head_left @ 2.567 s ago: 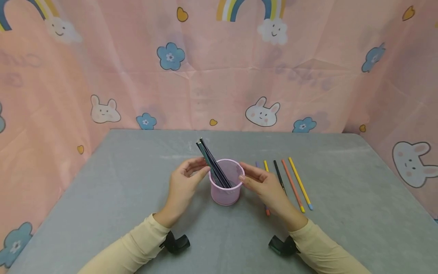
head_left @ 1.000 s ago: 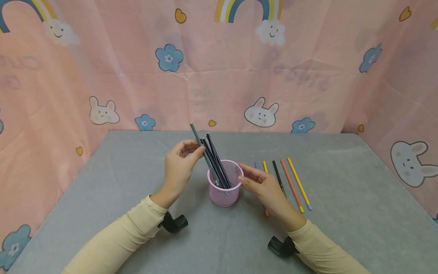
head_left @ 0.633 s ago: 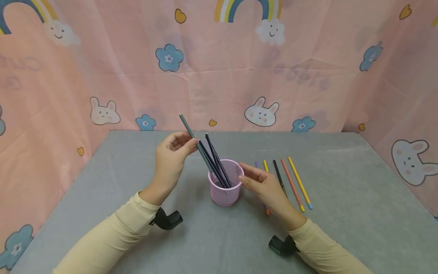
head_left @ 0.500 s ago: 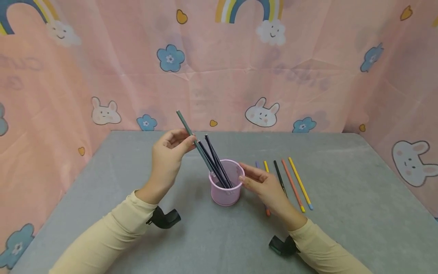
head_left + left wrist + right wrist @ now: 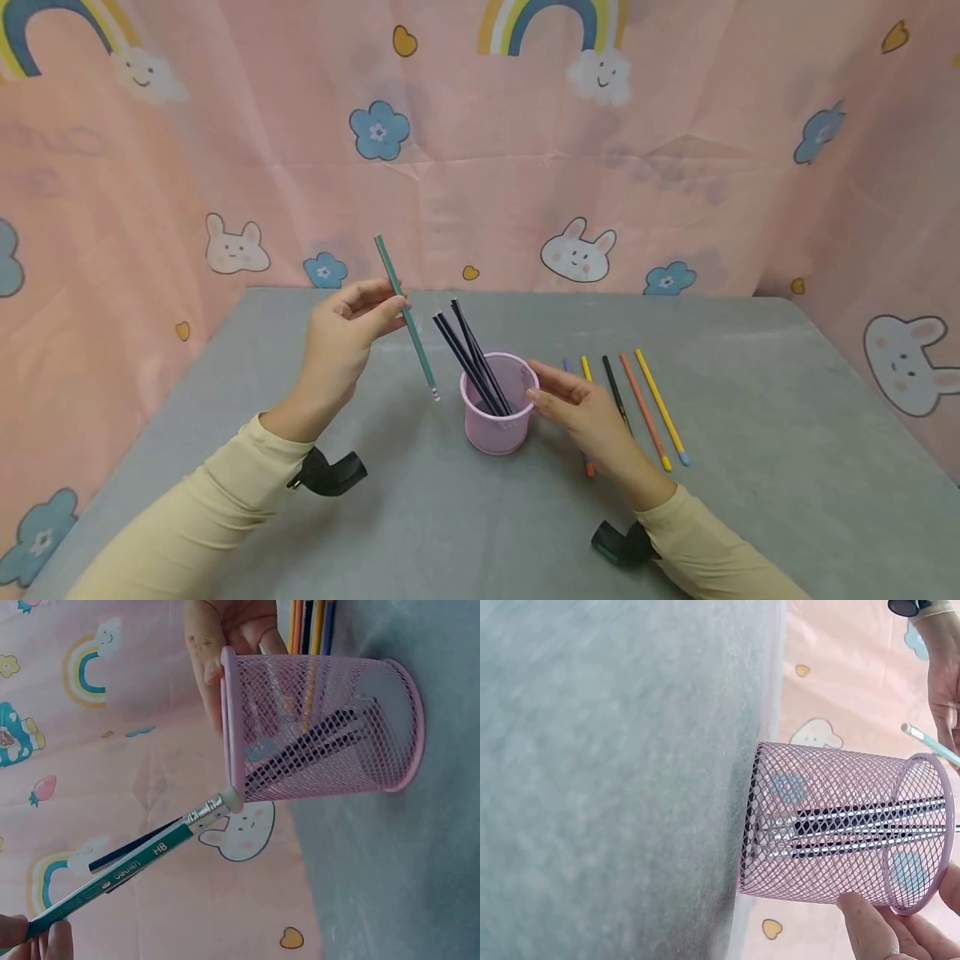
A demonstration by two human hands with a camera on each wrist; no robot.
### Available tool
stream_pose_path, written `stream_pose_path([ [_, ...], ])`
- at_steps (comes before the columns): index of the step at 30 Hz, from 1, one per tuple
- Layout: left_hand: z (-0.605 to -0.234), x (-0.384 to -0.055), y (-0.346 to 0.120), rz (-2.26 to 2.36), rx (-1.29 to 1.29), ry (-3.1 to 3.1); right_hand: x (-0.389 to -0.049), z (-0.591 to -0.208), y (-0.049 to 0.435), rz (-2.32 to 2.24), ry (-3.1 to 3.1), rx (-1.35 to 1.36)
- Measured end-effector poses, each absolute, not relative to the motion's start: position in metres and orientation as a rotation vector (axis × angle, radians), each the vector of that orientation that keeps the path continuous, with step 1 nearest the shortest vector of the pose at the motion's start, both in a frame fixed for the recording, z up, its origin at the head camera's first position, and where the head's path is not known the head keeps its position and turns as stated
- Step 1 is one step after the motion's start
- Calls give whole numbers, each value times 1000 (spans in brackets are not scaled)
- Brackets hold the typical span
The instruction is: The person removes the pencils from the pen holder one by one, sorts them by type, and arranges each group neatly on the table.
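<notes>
Between thumb and fingers, my left hand [image 5: 341, 346] pinches a green pencil [image 5: 412, 329] in the air, left of the pink mesh pencil cup [image 5: 497, 435]. In the left wrist view the pencil [image 5: 124, 868] shows HB lettering and a white eraser at its lower end. My right hand [image 5: 588, 412] holds the cup's rim at the right, thumb at the edge and fingers along the outside. Several dark pencils [image 5: 472, 358] lean to the left inside the cup, which stands upright on the table.
On the grey table [image 5: 787, 417], right of the cup, several pencils lie in a row: a yellow pencil [image 5: 662, 404], an orange pencil [image 5: 645, 408], a black pencil [image 5: 613, 387] and others partly hidden by my right hand. A pink printed curtain [image 5: 465, 183] hangs behind.
My left hand has gone from the cup's rim to the green pencil, drawn it up out of the cup and carried it left. The right hand has stayed at the rim.
</notes>
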State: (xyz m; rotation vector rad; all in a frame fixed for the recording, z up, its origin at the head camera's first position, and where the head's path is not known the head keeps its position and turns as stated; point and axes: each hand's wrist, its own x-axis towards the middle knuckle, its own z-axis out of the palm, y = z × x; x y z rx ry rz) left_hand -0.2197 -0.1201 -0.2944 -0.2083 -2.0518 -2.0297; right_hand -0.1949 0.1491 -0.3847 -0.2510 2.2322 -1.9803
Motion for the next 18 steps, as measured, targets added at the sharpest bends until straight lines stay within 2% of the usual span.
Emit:
stream_pose_path([
  [18, -321, -236, -138, -2032, -12, -2485, -194, -383, 149, -1993, 2227, -231],
])
